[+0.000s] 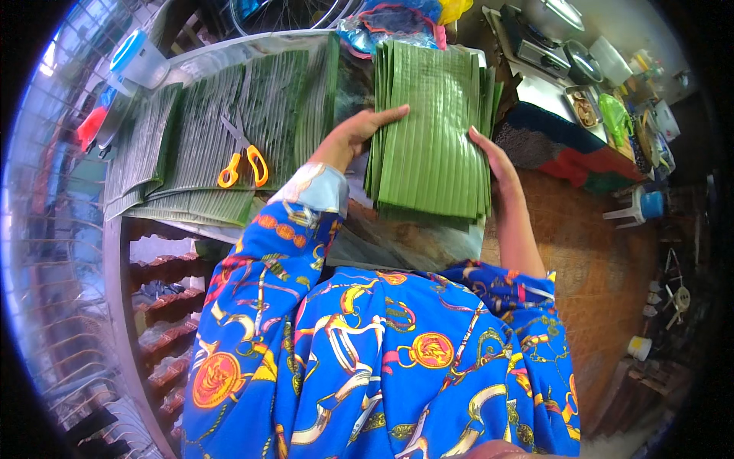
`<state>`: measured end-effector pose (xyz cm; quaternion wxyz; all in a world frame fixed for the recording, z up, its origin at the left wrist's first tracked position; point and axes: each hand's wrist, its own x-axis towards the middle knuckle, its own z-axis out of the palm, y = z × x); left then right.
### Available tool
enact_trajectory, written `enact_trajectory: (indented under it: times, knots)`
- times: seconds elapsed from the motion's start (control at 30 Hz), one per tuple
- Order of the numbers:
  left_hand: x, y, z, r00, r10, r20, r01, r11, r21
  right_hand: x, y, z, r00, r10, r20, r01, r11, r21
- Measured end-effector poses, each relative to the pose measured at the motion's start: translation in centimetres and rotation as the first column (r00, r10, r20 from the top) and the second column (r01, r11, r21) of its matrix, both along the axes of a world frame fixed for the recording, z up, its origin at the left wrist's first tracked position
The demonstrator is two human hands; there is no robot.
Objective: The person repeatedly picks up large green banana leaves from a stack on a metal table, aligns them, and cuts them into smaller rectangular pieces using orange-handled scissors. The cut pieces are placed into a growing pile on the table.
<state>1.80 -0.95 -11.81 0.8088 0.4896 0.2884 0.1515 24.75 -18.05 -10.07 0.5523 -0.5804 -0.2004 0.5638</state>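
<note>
A thick stack of cut banana leaf pieces [434,132] lies in front of me at the right end of the table. My left hand [367,129] grips its left side, the thumb resting on the top leaf. On the opposite side, my right hand [496,160] holds the edge with the thumb on top and the other fingers hidden beneath or behind. Left of the stack, wide banana leaf sheets [212,126] overlap across the table. A pair of scissors with orange handles [243,155] rests on those sheets, blades apart and pointing away from me.
Plastic bags [395,26] sit beyond the stack. A clear container with a blue lid [137,57] stands at the table's far left corner. At right, a counter holds a gas stove [542,57] and a metal tray [584,107]. Below the table are shelves [166,310].
</note>
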Motion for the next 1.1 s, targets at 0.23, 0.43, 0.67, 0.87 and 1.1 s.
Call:
enact_trajectory:
  times: [0.23,0.43,0.67,0.87,1.1]
  knots:
    - [3.4,4.3,-2.1,0.801,0.521,-0.293,-0.011,0.504,0.864,5.0,4.1,-2.4,0.784,0.039,0.619,0.04,0.993,-0.114]
    - [6.0,1.7,6.2,0.757,0.653,-0.002,0.202,-0.232,0.952,3.0,6.3,6.2,-0.141,0.093,0.986,0.046,0.995,-0.088]
    - [15.3,6.5,9.3,0.896,0.382,-0.225,0.133,0.252,0.959,-0.5,15.7,10.5,0.626,-0.229,0.746,0.101,0.972,0.214]
    - [12.2,3.0,-0.9,0.659,0.687,-0.307,0.288,0.147,0.946,-0.5,15.3,-1.7,-0.018,0.17,0.985,0.306,0.939,-0.156]
    - [11.0,1.8,-2.4,0.731,0.626,-0.272,0.17,0.218,0.961,-1.3,13.5,-2.3,0.056,0.143,0.988,0.264,0.952,-0.153]
